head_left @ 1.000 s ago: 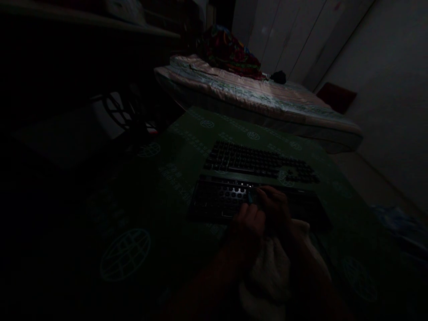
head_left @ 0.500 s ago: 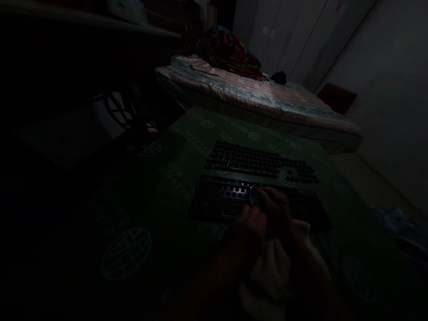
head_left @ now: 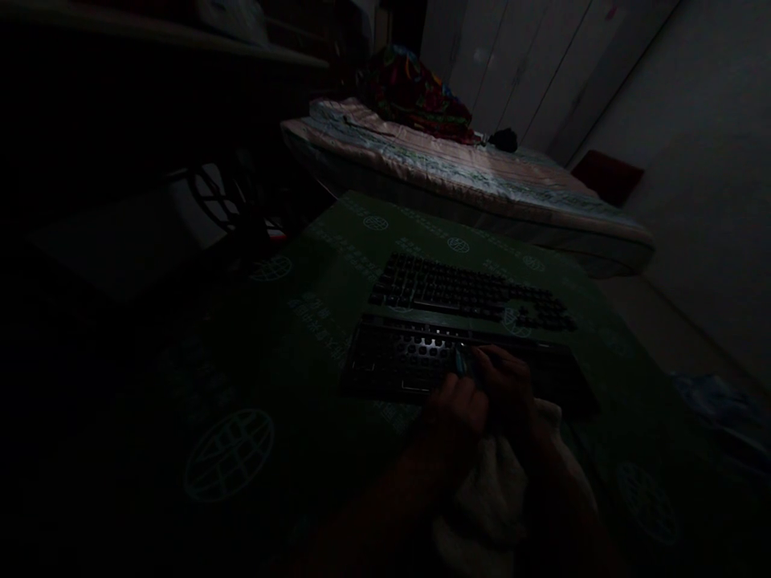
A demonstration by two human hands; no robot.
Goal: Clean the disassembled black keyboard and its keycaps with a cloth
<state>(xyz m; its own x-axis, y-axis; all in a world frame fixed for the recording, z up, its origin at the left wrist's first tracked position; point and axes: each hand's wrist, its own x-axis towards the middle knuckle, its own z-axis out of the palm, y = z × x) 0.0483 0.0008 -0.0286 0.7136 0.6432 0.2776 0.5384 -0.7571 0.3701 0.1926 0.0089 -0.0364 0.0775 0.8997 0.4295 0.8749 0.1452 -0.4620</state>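
Note:
A dark keyboard base [head_left: 377,357] lies on the green tabletop, its rows of key positions bare of keycaps. Over its middle my left hand [head_left: 461,405] is closed, knuckles up, and what its fingers hold is hidden. Just right of it, my right hand [head_left: 503,373] is closed with its fingertips low over the base. A small, thin bluish piece [head_left: 461,360] shows between the two hands, too dark to name. Beyond the base, loose black keycaps [head_left: 446,289] are laid out in keyboard order. A pale cloth [head_left: 494,490] hangs below and between my forearms.
The green table cover [head_left: 307,353] carries white globe prints. Behind the table stands a bed [head_left: 458,172] with a bundled floral blanket [head_left: 415,92]. A wheel-like frame [head_left: 214,197] is at the left, and dark cloth [head_left: 723,409] lies at the right. The room is very dim.
Both hands have shifted slightly right along the keyboard base, the bluish piece with them. The keycaps and the base have stayed in place.

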